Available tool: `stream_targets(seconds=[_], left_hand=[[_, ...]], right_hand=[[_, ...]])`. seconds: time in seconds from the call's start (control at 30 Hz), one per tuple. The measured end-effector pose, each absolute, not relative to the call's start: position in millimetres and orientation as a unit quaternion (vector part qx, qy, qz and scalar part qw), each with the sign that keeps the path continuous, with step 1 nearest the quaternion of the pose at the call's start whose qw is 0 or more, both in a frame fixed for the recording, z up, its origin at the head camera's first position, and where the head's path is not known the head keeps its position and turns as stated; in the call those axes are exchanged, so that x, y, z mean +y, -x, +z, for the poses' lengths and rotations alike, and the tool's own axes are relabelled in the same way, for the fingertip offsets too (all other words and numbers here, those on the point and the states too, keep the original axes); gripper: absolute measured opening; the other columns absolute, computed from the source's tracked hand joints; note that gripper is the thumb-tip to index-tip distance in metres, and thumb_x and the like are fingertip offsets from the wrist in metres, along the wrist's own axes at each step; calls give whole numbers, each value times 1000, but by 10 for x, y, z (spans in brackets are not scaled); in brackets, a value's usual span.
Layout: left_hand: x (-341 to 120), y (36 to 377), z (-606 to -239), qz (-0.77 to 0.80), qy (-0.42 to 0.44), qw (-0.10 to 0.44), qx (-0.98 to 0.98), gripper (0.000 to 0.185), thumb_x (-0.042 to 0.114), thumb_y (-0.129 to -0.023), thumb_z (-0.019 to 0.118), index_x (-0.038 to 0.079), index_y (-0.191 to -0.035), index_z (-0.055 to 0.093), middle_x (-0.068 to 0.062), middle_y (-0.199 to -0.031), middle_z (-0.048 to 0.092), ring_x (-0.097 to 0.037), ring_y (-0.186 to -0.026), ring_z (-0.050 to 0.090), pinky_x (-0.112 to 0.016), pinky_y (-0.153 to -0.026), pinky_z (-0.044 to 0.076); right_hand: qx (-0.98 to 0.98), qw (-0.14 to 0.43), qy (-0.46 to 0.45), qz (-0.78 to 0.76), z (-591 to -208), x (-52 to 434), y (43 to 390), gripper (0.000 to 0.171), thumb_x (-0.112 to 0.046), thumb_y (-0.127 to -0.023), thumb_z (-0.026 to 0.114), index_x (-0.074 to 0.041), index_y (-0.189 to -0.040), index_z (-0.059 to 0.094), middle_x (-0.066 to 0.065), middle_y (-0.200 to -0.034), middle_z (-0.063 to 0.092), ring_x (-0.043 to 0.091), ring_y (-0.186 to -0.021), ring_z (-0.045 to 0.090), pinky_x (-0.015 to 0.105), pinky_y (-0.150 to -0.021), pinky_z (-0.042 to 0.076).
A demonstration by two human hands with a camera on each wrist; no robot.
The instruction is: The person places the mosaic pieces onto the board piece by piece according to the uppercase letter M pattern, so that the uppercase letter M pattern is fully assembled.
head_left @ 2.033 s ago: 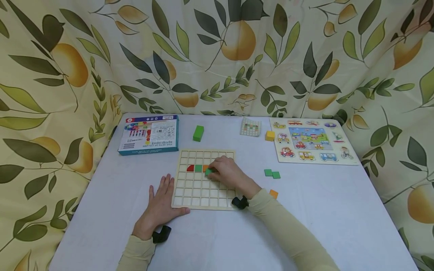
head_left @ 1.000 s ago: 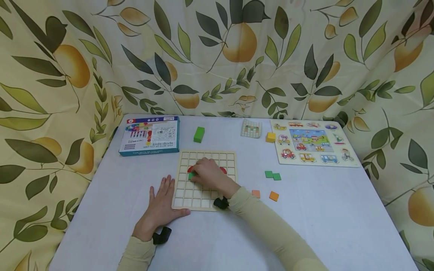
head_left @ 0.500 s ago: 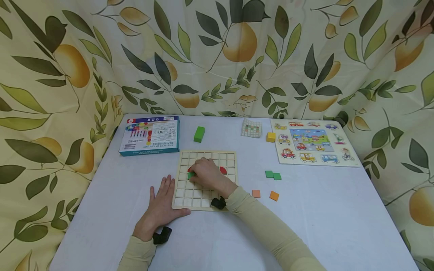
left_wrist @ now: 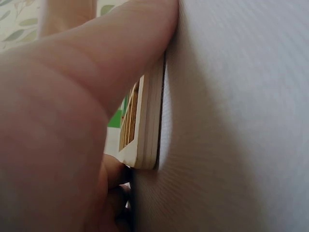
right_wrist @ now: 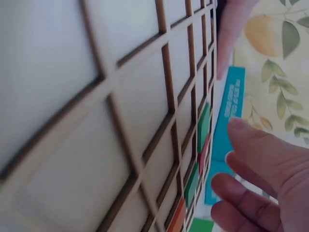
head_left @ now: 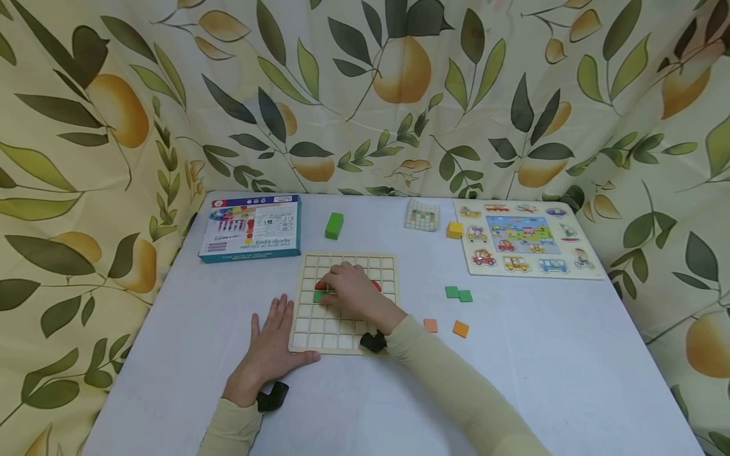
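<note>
A pale wooden grid board [head_left: 336, 342] lies on the white cloth. My left hand [head_left: 268, 348] rests flat at its left side, fingers straight, thumb along the front edge. My right hand [head_left: 356, 294] hovers over the board's left-middle cells; in the right wrist view its thumb and loosely bent fingers have nothing between them. Just below the fingertips, a green square tile [head_left: 318, 296] sits in a cell below a red piece [head_left: 320, 285]. Another green tile [right_wrist: 191, 186] and an orange tile [right_wrist: 177, 215] show in the grid. A second red piece [head_left: 376, 285] peeks out right of the hand.
Right of the board lie two green tiles [head_left: 452, 292], a salmon tile [head_left: 430, 325] and an orange tile [head_left: 461, 329]. Behind are a boxed set [head_left: 251, 228], a green block [head_left: 334, 225], a small pattern card [head_left: 422, 215], yellow blocks [head_left: 454, 230] and a vehicle puzzle [head_left: 533, 263].
My right hand has moved left across the board with a green tile, which now sits in a cell below the red piece, and the fingers have let go. The left hand stays still.
</note>
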State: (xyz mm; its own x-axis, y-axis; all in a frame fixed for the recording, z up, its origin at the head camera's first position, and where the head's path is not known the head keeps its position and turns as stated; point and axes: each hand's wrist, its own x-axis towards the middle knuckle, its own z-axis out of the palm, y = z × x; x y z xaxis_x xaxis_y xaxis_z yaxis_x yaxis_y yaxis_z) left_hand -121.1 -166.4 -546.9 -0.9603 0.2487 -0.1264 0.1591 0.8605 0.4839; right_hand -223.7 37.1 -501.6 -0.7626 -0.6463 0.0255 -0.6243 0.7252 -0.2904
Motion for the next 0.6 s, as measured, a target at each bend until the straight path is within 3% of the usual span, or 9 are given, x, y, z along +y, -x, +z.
stream_targets(seconds=[0.6], left_hand=[[-1660,1210,-5489,255,-106,84,957,123,67,-70,75,-2,-154,17,-20,-161,7,-36,-146,-2,-65,-107,-11]], right_hand=[[943,16,283,-177,-4878,1425,2281,25,-22,-88,75,-7,-108,74,3,-104,67,22,-93,54,39,-77,44]])
